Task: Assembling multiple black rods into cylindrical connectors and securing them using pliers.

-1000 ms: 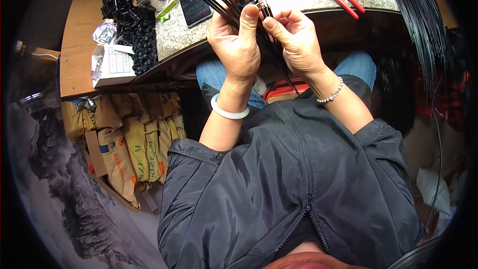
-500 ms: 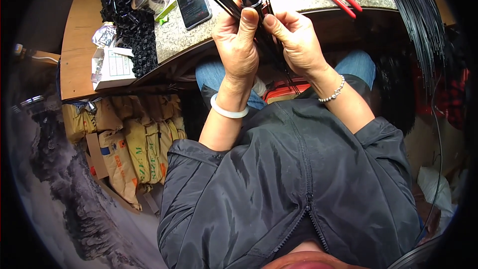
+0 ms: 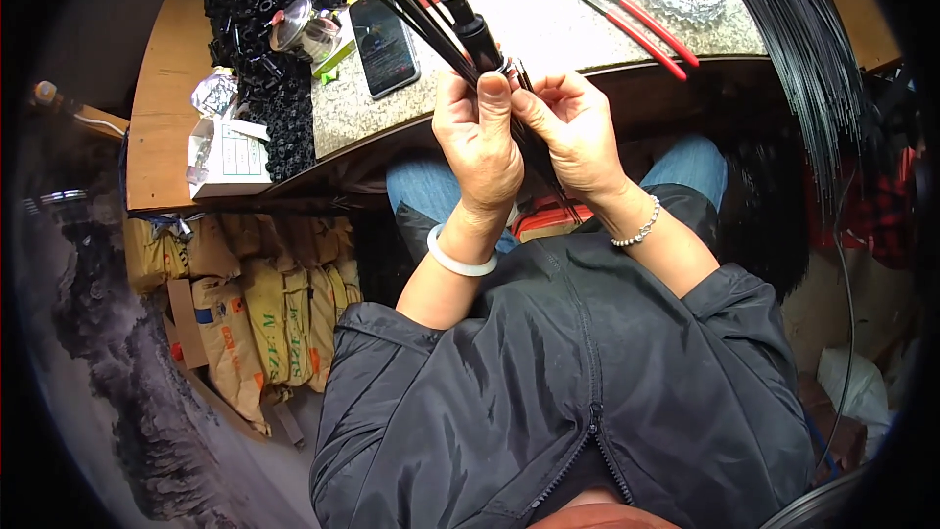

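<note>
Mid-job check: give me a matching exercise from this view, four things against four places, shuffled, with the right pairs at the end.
Things
1. Red-handled metal pliers
2. Dark rectangular phone
3. White ring-shaped bangle
4. Thin straight black rods

Places
A. Around the left forearm
B. Held between left hand and right hand
C. On speckled tabletop, beside round glass dish
D. On tabletop, left of both hands

Pairs: 1-C; 2-D; 3-A; 4-B

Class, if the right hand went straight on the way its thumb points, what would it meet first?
Probably the left hand, at its thumb, just across from the right hand. The black tube stands close behind, so depth leaves the order unclear.
</note>
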### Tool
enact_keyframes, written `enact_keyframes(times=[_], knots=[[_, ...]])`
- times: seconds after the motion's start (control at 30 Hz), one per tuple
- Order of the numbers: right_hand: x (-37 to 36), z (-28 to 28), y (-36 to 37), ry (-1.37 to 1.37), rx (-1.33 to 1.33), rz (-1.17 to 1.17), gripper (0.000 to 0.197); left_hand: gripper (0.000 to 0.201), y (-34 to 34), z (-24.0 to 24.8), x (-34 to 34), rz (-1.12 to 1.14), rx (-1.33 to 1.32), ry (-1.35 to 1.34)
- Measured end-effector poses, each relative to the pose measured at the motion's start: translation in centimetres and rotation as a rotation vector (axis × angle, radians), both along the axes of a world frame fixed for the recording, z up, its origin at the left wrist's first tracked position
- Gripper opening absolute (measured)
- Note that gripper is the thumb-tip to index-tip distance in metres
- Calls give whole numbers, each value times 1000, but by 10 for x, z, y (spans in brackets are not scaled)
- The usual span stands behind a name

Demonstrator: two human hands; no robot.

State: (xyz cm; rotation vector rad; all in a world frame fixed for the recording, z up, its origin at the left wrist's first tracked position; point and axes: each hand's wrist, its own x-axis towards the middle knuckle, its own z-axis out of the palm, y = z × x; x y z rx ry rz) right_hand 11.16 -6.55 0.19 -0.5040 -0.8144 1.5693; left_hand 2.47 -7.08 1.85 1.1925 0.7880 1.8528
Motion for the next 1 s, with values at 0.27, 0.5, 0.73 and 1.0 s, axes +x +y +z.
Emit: enact_keyframes(times=[0.27, 0.5, 0.73, 1.0], knots=[[5, -1, -1, 51, 16, 38, 9, 40, 2, -2, -1, 28, -21, -25], [6, -1, 5, -80, -23, 96, 10, 38, 4, -11, -6, 41, 9, 37], [4, 1, 5, -87, -20, 61, 11, 41, 10, -12, -9, -19, -23, -23], [3, 0, 2, -20, -46, 120, 10, 43, 7, -14, -14, -34, 10, -11]])
